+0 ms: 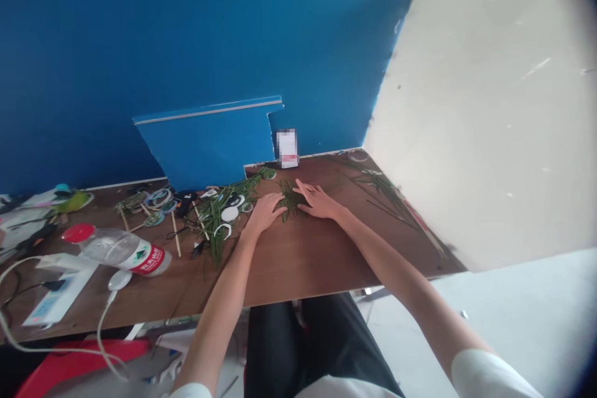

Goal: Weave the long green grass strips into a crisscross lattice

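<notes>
Both my arms reach forward over a brown wooden table (298, 261). My left hand (265, 211) lies flat, fingers stretched out, its fingertips touching a small mat of woven green leaf strips (290, 198). My right hand (316, 199) rests on the mat's right side with fingers spread and flat. Neither hand grips anything. A pile of loose green strips (219, 208) lies just left of my left hand.
A water bottle with a red cap (122, 250) lies on its side at the left, beside a white power strip (56, 298) with cables. White rings, sticks and small woven pieces (156, 202) are scattered behind. More green strips (380, 186) lie at right. A blue board (209, 143) leans on the blue wall.
</notes>
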Motion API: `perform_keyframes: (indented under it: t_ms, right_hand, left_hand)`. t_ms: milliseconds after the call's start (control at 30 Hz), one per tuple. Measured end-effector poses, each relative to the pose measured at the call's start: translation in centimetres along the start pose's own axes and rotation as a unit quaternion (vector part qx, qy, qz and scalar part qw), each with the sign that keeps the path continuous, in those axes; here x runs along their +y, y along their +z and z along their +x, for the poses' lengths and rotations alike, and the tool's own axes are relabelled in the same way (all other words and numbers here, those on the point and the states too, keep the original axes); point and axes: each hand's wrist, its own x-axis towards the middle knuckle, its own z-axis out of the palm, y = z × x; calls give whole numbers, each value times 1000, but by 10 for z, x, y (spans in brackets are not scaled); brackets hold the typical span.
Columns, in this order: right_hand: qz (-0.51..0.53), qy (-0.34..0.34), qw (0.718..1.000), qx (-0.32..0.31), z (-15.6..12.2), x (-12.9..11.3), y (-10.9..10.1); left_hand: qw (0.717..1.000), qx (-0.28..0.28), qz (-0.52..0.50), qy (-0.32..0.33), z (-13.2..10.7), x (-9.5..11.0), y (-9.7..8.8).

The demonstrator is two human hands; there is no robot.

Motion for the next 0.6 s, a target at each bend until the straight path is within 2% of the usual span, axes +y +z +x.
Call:
perform_keyframes:
  t_ms: [233,367,600]
  right_hand:
    - [-3,-7,1000,12,-1,3,3]
    - [-10,0,999,45,-2,0,1]
    - [-74,140,982,105,-12,9,-12]
  left_hand:
    - [1000,-2,-9,-3,1,0,0]
    - [1000,-5,-14,-6,-1,2,-3]
    - [999,-28,-32,-8,-5,1,-10]
